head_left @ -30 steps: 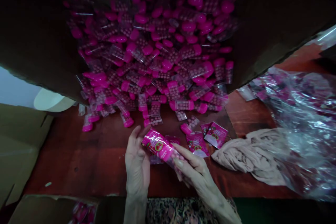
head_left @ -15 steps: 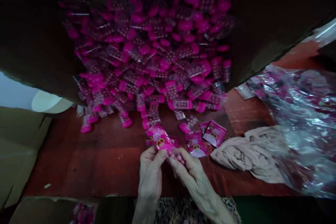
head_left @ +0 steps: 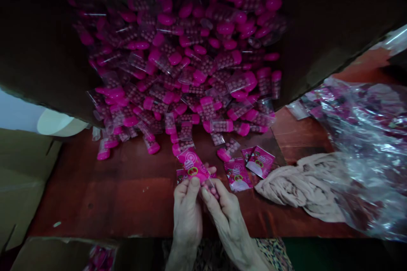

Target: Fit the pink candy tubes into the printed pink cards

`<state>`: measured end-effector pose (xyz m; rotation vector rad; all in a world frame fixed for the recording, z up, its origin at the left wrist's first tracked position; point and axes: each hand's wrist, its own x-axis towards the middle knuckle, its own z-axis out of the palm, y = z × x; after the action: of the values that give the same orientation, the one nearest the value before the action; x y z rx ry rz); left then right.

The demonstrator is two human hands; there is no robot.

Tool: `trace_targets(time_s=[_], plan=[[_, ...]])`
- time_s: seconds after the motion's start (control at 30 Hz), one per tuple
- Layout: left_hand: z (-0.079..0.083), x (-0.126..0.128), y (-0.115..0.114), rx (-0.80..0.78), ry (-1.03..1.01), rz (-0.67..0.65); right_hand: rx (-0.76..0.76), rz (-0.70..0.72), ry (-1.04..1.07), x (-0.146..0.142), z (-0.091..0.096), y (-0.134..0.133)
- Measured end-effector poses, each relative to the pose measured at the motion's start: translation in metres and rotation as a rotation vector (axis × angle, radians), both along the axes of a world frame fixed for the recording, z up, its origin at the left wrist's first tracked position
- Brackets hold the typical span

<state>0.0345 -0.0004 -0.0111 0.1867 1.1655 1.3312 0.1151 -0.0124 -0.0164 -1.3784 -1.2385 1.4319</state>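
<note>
In the head view my left hand (head_left: 187,216) pinches a pink printed sachet (head_left: 191,163) between thumb and fingers. The fingers of my right hand (head_left: 226,211) are closed around a small clear tube of pink balls (head_left: 213,190). Sachet and tube meet between the hands; whether the tube's cap is inside the sachet or behind it, I cannot tell. Just right of the hands lie a flat pink sachet (head_left: 238,174) and a second sachet (head_left: 260,161). A capped tube (head_left: 227,150) rests on the table behind them.
A big carton (head_left: 305,29) lies open toward me, tubes (head_left: 190,80) spilling from it onto the red table (head_left: 104,190). At right are a crumpled cloth (head_left: 295,182) and a clear plastic bag (head_left: 372,148). A smaller box (head_left: 54,254) with pink packets stands lower left.
Both hands have shifted slightly and drawn closer together around the tube. The upper end of the sachet has tipped a little, while the surrounding things stay in place.
</note>
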Motion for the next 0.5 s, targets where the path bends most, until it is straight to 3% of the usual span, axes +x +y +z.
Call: trace_targets(time_s=[0.13,0.33,0.4,0.5], plan=[[-0.004,0.004,-0.004,-0.032,-0.022,0.0,-0.04,-0.005,0.054,-0.001,-0.006,-0.001],[0.0,-0.007,0.001,-0.044,0.012,0.023,-0.274,0.074,0.456,0.003,-0.016,0.001],[0.002,-0.007,0.003,-0.079,0.017,0.037,-0.279,0.117,0.453,0.002,-0.016,0.001],[0.004,-0.002,0.005,-0.104,0.003,0.039,-0.232,0.086,0.261,-0.001,-0.009,-0.001]])
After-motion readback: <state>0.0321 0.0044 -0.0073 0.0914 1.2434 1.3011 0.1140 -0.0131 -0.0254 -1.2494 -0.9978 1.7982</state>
